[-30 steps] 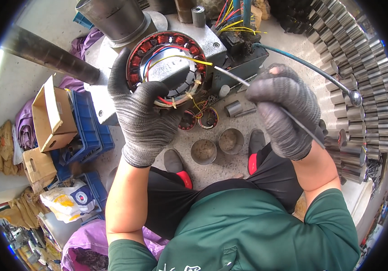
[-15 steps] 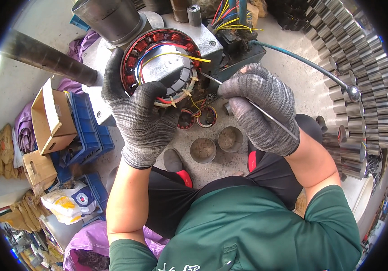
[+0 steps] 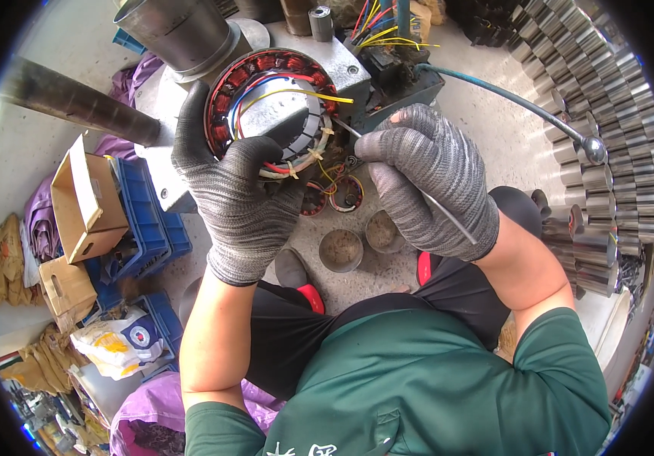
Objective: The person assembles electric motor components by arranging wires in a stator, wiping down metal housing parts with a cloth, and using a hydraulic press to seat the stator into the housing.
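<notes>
My left hand (image 3: 239,175), in a grey knit glove, grips the lower left of a ring-shaped motor stator (image 3: 220,91) with reddish copper windings. Red, blue, yellow and white lead wires run across its opening, and pale ties bind a bundle along its lower right rim. My gloved right hand (image 3: 433,175) is closed round a thin metal rod (image 3: 449,216), whose back end lies across the palm. The rod's front end points at the stator's right rim; whether the tip touches the windings I cannot make out.
Behind the stator is a metal machine table (image 3: 327,57) bearing a large steel cylinder (image 3: 175,34). A lever with a ball end (image 3: 594,149) reaches right, towards stacked metal sleeves (image 3: 616,114). Two smaller stators and round cups (image 3: 341,251) stand below. Blue crates (image 3: 141,205) and cardboard boxes (image 3: 87,201) lie left.
My right hand has shifted slightly left with the rod, bringing it nearer the stator's rim. My left hand and the stator have hardly moved.
</notes>
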Demonstrator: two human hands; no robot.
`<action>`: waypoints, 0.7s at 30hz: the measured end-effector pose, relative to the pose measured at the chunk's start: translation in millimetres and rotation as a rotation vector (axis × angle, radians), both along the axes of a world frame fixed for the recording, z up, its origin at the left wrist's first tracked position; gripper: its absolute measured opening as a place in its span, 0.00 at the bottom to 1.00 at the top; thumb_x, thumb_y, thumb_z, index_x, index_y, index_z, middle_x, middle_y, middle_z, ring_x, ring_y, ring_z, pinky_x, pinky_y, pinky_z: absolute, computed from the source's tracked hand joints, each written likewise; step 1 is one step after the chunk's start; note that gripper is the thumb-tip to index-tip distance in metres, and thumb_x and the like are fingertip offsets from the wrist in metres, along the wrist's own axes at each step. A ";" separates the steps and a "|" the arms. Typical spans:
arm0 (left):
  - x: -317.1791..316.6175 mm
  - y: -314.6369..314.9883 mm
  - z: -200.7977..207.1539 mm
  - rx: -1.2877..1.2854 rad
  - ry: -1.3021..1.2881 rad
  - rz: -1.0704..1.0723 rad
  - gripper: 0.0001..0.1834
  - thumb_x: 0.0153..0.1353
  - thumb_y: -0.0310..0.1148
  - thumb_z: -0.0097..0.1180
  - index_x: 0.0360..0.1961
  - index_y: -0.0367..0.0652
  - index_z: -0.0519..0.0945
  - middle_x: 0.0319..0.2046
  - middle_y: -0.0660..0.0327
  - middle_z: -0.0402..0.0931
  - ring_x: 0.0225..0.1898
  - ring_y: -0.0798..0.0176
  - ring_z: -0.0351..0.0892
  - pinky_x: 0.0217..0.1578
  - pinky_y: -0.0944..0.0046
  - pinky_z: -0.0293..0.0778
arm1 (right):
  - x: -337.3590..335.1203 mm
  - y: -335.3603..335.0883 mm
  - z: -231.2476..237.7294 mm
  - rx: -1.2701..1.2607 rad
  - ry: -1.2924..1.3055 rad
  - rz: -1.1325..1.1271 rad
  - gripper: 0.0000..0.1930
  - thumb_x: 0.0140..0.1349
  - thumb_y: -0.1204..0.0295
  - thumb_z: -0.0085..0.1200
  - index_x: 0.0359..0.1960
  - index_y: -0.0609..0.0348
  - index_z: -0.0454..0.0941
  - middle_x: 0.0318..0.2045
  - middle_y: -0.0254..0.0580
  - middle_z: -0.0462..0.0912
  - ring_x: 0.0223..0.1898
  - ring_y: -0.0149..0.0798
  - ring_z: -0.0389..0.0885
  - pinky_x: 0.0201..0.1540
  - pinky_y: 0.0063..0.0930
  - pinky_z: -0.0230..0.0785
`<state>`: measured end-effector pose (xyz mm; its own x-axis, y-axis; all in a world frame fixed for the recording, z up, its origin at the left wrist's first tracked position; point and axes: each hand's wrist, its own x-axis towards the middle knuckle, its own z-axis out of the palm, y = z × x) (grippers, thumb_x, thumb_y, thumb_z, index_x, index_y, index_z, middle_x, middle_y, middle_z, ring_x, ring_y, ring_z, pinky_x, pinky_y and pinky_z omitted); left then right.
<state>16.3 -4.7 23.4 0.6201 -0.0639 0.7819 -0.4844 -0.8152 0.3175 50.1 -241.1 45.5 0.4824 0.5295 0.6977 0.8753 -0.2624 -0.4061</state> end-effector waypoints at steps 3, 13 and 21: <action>-0.1 -6.1 -1.6 0.007 -0.021 0.034 0.24 0.40 0.31 0.85 0.35 0.50 0.81 0.69 0.39 0.60 0.68 0.34 0.68 0.66 0.46 0.70 | 0.6 3.2 -4.6 -0.020 -0.019 0.000 0.12 0.61 0.81 0.59 0.47 0.61 0.81 0.35 0.48 0.80 0.35 0.53 0.81 0.39 0.43 0.75; 2.4 -6.1 -3.3 -0.083 0.031 0.030 0.27 0.39 0.35 0.86 0.36 0.49 0.79 0.68 0.40 0.62 0.67 0.38 0.69 0.66 0.46 0.68 | 5.0 6.2 -11.1 -0.001 -0.073 0.024 0.12 0.61 0.75 0.61 0.47 0.61 0.82 0.38 0.50 0.81 0.39 0.55 0.82 0.41 0.46 0.77; -4.2 3.4 -7.8 -0.270 0.218 0.041 0.27 0.36 0.30 0.85 0.35 0.49 0.79 0.65 0.45 0.66 0.64 0.42 0.71 0.65 0.49 0.70 | 10.2 -5.7 3.4 0.151 0.038 0.041 0.12 0.65 0.81 0.58 0.50 0.62 0.83 0.43 0.46 0.85 0.42 0.47 0.86 0.50 0.40 0.78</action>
<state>12.1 -1.3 15.6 0.7719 0.1563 0.6162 -0.3498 -0.7050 0.6170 60.2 -246.8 48.9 0.4896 0.4401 0.7528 0.8676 -0.1599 -0.4709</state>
